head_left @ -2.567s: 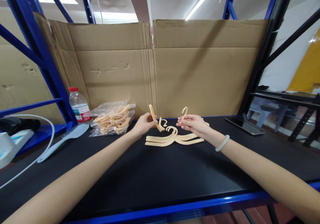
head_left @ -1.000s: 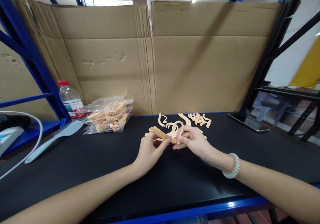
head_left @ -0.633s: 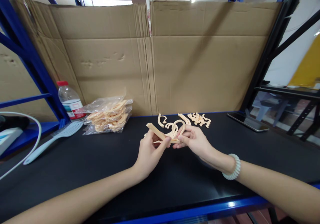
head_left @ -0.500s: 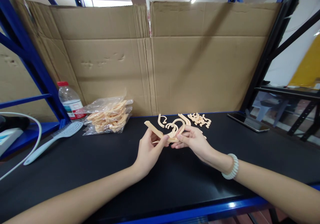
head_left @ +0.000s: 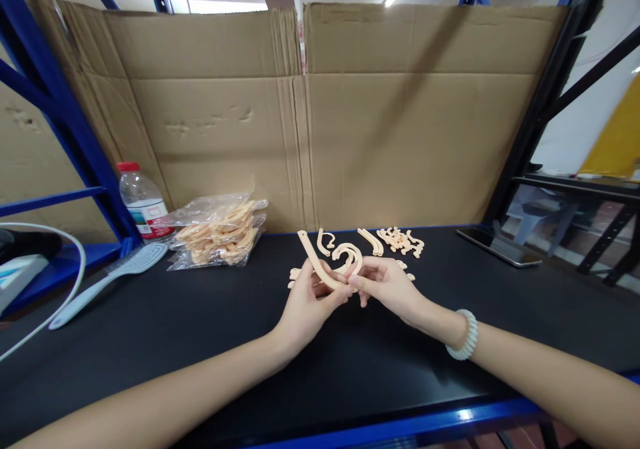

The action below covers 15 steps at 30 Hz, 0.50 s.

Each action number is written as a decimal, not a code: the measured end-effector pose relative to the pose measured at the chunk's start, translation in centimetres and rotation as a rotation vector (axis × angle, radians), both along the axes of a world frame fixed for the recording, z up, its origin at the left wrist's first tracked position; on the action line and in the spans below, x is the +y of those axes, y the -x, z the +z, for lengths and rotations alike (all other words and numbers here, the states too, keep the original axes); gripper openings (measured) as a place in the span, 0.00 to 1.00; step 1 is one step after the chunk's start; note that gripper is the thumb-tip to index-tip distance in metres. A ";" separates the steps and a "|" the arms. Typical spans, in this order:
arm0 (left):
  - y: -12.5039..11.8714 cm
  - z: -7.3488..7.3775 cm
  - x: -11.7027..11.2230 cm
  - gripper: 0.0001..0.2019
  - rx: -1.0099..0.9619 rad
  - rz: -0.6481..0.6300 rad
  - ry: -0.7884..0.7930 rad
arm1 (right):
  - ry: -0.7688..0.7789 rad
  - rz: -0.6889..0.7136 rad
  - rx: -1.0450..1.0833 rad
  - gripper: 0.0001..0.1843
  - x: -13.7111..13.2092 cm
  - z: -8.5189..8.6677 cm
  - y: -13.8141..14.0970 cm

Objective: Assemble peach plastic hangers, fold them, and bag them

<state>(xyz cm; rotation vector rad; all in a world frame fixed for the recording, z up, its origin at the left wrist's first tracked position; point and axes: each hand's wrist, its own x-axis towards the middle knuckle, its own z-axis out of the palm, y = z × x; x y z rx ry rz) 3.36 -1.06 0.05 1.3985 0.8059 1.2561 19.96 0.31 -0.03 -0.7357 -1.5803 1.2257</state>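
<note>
Right over the middle of the black shelf top (head_left: 150, 342), both hands meet just above the surface. The left hand (head_left: 306, 305) pinches a long, curved cream plastic hanger arm (head_left: 316, 263) between thumb and fingers, its free end tilted up and away to the left. The right hand (head_left: 389, 287), a white bead bracelet (head_left: 464, 335) on its wrist, pinches a cream hook piece (head_left: 349, 255) at the point where it meets the arm; the two parts touch there. Behind the hands lie loose hook pieces (head_left: 400, 240) in a small heap, and a single hook (head_left: 326, 241) beside them. Further left sits a clear bag of hanger parts (head_left: 220, 232), then a water bottle (head_left: 141, 199) and a pale blue hairbrush (head_left: 107, 281). A phone (head_left: 500, 248) lies flat off to the right, before the cardboard backing (head_left: 390, 115).
</note>
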 end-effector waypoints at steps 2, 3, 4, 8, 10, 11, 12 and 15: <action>-0.1 0.0 -0.1 0.21 -0.034 -0.028 0.024 | 0.020 0.015 0.013 0.15 -0.1 0.1 0.0; -0.1 0.0 -0.1 0.21 -0.052 -0.025 0.035 | 0.037 0.015 0.012 0.16 0.0 0.3 0.0; -0.1 0.0 -0.1 0.21 -0.065 -0.014 0.049 | 0.049 0.004 0.004 0.16 0.2 0.4 -0.2; 0.1 -0.1 0.1 0.21 -0.107 0.029 0.119 | -0.059 -0.187 -0.073 0.17 2.4 1.3 -2.5; 0.2 -0.3 0.2 0.21 -0.125 0.034 0.141 | -0.245 -0.347 -0.202 0.15 4.2 1.5 -4.6; 0.3 -0.3 0.3 0.21 -0.130 0.032 0.144 | -0.360 -0.418 -0.320 0.13 5.1 1.5 -5.7; 0.3 -0.4 0.3 0.21 -0.131 0.028 0.145 | -0.479 -0.457 -0.476 0.10 6.0 1.5 -6.7; 0.2 -0.4 0.3 0.21 -0.129 0.026 0.138 | -0.678 -0.415 -0.806 0.06 8.2 0.9 -8.9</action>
